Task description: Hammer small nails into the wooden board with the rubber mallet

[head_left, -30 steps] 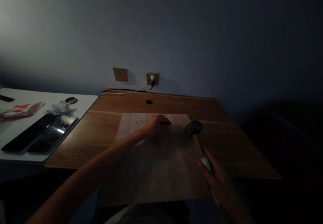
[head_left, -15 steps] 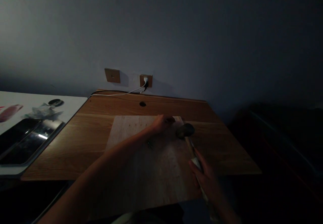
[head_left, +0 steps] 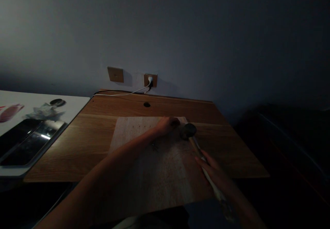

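Note:
A hammer [head_left: 189, 130] with a dark, broad head and a long pale handle is in my right hand [head_left: 211, 165], whose fingers wrap around the handle. Its head hangs over the right part of a pale wooden board [head_left: 160, 184]. My left hand [head_left: 166, 125] rests near the board's far right corner, just left of the hammer head. The left fingers are closed together, and whatever they pinch is too dark and small to name. Several small dark metal pieces, perhaps nails [head_left: 154, 146], lie loose beside my left forearm. A row of small dark dots [head_left: 139, 126] marks the board's far edge.
Beneath the board is a brown wooden desk [head_left: 77, 136] with a round cable hole [head_left: 146, 104]. Cables [head_left: 121, 94] run to a wall socket [head_left: 150, 80]. On a white table [head_left: 74, 101] at left lie a dark glossy tray-like object [head_left: 20, 143] and crumpled plastic [head_left: 43, 111].
The hammer head has shifted slightly left and my right hand slightly right along the handle's line. My left hand stays at the same corner. The view has tilted a little.

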Motion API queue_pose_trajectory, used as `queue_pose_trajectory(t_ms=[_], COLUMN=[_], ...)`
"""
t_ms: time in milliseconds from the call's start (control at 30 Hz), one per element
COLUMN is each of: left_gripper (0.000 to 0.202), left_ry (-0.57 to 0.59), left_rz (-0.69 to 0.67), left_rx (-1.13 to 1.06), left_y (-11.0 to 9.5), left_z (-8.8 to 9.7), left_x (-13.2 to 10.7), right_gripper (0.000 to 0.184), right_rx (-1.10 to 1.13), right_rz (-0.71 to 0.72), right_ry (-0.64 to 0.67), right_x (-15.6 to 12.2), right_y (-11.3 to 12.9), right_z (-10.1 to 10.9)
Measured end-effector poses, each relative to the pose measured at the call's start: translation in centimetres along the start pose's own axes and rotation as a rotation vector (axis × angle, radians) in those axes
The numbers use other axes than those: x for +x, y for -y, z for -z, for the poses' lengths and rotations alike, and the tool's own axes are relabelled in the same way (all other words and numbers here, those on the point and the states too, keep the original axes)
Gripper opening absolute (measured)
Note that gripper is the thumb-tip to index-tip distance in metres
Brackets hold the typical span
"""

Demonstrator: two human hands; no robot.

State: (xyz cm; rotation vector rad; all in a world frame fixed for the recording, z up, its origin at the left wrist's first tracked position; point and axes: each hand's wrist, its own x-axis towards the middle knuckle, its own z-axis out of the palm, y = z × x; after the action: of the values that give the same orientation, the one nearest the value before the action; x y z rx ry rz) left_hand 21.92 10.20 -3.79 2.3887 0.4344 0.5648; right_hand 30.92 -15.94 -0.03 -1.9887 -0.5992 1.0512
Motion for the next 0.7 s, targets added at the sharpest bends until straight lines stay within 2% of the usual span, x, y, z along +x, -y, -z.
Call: queue_pose_trajectory(t_ms=[233, 400, 500, 700], left_gripper=[0.023, 0.040, 0.040, 0.044], left_ry=[-0.034, -0.039, -0.020, -0.030], left_rz=[-0.032, 0.013, 0.023, 0.045], left_rx=[0.065, -0.024, -0.054, -0.067], left_y=[-0.1, -0.5, -0.5, 0.0], left_z=[0.0, 0.2, 0.2, 0.0], left_x=[-0.1, -0.3, -0.3, -0.1], right_gripper=[0.065, 0.051, 0.044, 0.044], right_rx=[0.078, 0.084, 0.050, 0.005], right_rz=[0.094, 0.165, 0.221, 0.258], right_ry=[0.008, -0.046, -0.034, -0.042], right_x=[0.6, 1.2, 1.4, 1.7], right_y=[1.8, 3.3, 3.9, 4.6], right_z=[-0.7, -0.8, -0.8, -1.4])
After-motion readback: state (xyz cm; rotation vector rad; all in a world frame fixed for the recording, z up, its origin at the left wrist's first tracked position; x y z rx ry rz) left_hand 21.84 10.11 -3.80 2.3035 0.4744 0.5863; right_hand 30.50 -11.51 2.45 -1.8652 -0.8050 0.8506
